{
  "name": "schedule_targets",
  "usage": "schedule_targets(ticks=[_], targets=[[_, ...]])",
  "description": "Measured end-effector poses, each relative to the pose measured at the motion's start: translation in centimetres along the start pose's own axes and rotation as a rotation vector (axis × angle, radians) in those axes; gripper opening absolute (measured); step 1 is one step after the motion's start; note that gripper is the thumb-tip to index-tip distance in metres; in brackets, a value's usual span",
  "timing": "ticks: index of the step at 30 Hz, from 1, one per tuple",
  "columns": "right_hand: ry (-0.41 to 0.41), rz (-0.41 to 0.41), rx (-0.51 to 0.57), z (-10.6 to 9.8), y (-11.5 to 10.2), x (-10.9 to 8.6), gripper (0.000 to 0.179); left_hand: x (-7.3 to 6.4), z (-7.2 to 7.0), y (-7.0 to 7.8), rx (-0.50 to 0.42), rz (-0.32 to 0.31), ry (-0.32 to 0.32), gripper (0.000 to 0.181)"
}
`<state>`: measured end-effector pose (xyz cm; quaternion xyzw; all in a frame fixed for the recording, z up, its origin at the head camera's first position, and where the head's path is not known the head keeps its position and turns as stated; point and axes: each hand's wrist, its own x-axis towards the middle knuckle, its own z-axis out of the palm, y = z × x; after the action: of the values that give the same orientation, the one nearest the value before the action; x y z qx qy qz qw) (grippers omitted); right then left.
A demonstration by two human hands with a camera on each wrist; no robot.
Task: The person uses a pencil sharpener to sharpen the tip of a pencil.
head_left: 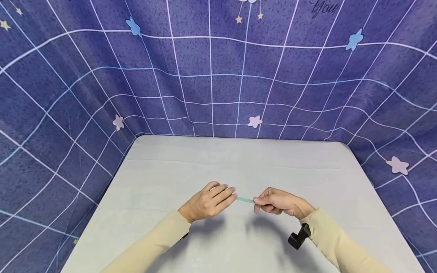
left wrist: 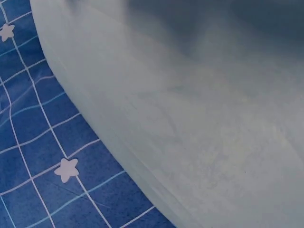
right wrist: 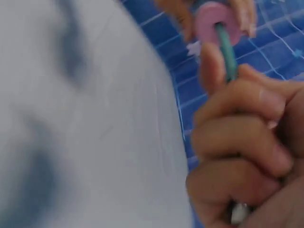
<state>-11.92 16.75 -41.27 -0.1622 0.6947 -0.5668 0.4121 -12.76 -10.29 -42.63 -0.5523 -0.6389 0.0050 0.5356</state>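
Note:
My right hand [head_left: 278, 201] pinches a thin teal stick [head_left: 245, 200] between thumb and forefinger, its other fingers curled. The stick spans the gap to my left hand [head_left: 208, 201], held above the table with its back to the head camera. In the right wrist view, a pink round piece with a dark central hole [right wrist: 205, 27] sits between the left hand's fingers [right wrist: 176, 13], and the teal stick runs into that hole. A small whitish object [right wrist: 239, 213] shows below the right hand's curled fingers; its kind is unclear. The left wrist view shows neither hand.
A white-covered table [head_left: 239, 163] lies under both hands, which cast shadows on it. Blue curtains [head_left: 225, 87] with grid lines and stars enclose its back and sides. A black wrist camera [head_left: 298, 237] hangs at the right sleeve.

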Motion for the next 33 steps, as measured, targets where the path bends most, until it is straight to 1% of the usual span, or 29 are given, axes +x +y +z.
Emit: schedule_targets(ticks=[2,4,7,8,10,12,14,15,16,18,21,23,25,27,29,30,31,32,33], targets=[[0.058,-0.056,-0.08,0.1,0.1,0.1,0.033,-0.1,0.1,0.1,-0.004,-0.029,-0.024,0.023],[0.153,-0.149,-0.191,0.3,0.3,0.3,0.029,-0.3,0.1,0.2,-0.024,-0.085,-0.065,0.024],[0.345,-0.296,-0.367,0.8,0.5,0.6,0.013,-0.6,0.3,0.4,-0.078,-0.196,-0.139,0.023],[0.417,-0.352,-0.442,0.9,0.6,0.7,0.01,-0.6,0.3,0.4,-0.104,-0.236,-0.164,0.022],[0.567,-0.469,-0.617,1.2,0.8,0.8,0.014,-0.7,0.3,0.3,-0.193,-0.324,-0.205,0.026],[0.716,-0.595,-0.808,1.4,1.1,1.0,0.017,-0.6,0.3,0.2,-0.295,-0.421,-0.237,0.037],[0.865,-0.728,-1.005,1.4,1.4,1.2,0.016,-0.5,0.3,0.1,-0.401,-0.529,-0.262,0.049],[0.931,-0.789,-1.086,1.4,1.6,1.4,0.013,-0.4,0.3,0.0,-0.455,-0.587,-0.272,0.052],[0.985,-0.844,-1.158,1.3,1.7,1.5,0.012,-0.3,0.2,-0.1,-0.498,-0.643,-0.28,0.054],[1.066,-0.939,-1.271,1.1,1.8,1.7,0.018,-0.1,0.0,-0.5,-0.586,-0.755,-0.306,0.054],[1.121,-1.038,-1.393,0.8,1.9,1.9,0.029,0.2,-0.4,-1.1,-0.726,-0.908,-0.339,0.052],[1.129,-1.096,-1.448,0.6,1.9,1.9,0.03,0.5,-0.7,-1.5,-0.82,-0.99,-0.372,0.05],[1.125,-1.145,-1.487,0.4,1.8,1.9,0.029,0.7,-1.1,-1.9,-0.923,-1.049,-0.412,0.047],[1.119,-1.193,-1.509,0.2,1.8,1.9,0.027,0.9,-1.3,-2.2,-1.026,-1.092,-0.459,0.043],[1.105,-1.231,-1.502,0.1,1.7,1.8,0.025,1.1,-1.4,-2.3,-1.1,-1.12,-0.492,0.041],[1.092,-1.232,-1.494,0.1,1.7,1.7,0.025,1.2,-1.4,-2.3,-1.115,-1.125,-0.5,0.04],[1.07,-1.218,-1.47,0.1,1.7,1.7,0.025,1.2,-1.4,-2.3,-1.102,-1.112,-0.509,0.04],[1.036,-1.188,-1.428,0.2,1.7,1.6,0.025,1.3,-1.3,-2.2,-1.064,-1.077,-0.511,0.041],[0.99,-1.137,-1.365,0.3,1.7,1.5,0.023,1.3,-1.3,-2.0,-1.006,-1.023,-0.508,0.042]])
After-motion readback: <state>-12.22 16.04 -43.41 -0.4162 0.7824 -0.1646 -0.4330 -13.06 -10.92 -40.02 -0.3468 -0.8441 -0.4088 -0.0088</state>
